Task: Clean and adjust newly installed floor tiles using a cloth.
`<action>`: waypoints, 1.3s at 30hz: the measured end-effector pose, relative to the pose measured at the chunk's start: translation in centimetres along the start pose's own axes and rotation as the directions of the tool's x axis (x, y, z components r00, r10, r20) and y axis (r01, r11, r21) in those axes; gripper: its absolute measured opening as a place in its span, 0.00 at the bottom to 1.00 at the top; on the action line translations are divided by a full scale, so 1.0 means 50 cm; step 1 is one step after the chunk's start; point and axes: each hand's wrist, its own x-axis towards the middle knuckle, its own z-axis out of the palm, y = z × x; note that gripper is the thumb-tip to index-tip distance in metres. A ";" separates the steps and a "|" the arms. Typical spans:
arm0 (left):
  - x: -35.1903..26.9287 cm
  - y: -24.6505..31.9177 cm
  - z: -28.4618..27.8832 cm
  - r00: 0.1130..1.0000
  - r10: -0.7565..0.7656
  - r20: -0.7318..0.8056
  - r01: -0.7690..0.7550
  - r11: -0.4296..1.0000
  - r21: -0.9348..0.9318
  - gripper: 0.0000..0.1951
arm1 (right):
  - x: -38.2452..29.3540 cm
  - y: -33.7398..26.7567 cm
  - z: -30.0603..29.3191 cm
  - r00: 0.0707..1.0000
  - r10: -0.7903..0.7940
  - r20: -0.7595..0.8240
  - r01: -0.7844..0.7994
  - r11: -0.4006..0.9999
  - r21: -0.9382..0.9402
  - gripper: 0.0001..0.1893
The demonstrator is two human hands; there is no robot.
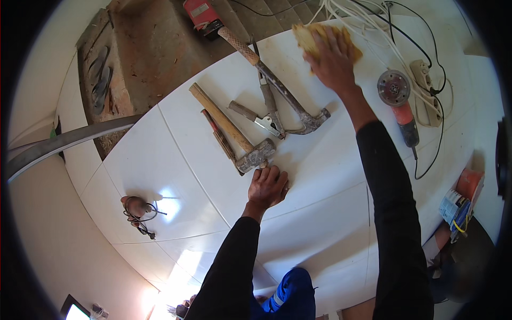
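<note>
My right hand (330,60) presses, fingers spread, on a ragged yellow cloth or sponge (300,38) on the white tiled floor (320,160). My left hand (268,186) rests on the tiles with its fingers curled; its palm is hidden. Just beyond its knuckles lies the head of a sledgehammer (256,155) with a wooden handle. Chisel-like metal bars (221,140) lie alongside that handle. To the right are a hand tool with two grey handles (269,98) and a claw hammer (286,92) with a wrapped grip, its head between my hands.
An angle grinder (401,106) lies at right beside a power strip (420,74) and tangled white cables (384,44). A corded drill (137,207) sits at left. Beyond the curved floor edge are steps, sandals (102,90) and a red case (201,14). A tub (454,206) stands far right.
</note>
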 end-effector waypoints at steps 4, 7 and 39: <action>-0.006 0.003 0.019 1.000 0.005 -0.010 -0.005 1.000 -0.010 0.11 | 0.023 0.022 0.037 0.999 -0.050 -0.015 0.050 0.999 -0.003 0.36; -0.026 -0.026 -0.018 0.999 -0.026 0.024 0.026 1.000 0.016 0.11 | -0.132 -0.033 -0.010 1.000 0.001 0.004 -0.001 0.998 0.063 0.36; -0.013 0.000 0.004 0.999 -0.022 0.037 0.023 0.999 -0.029 0.12 | -0.622 0.018 -0.310 0.927 0.152 0.344 -0.168 0.986 0.019 0.36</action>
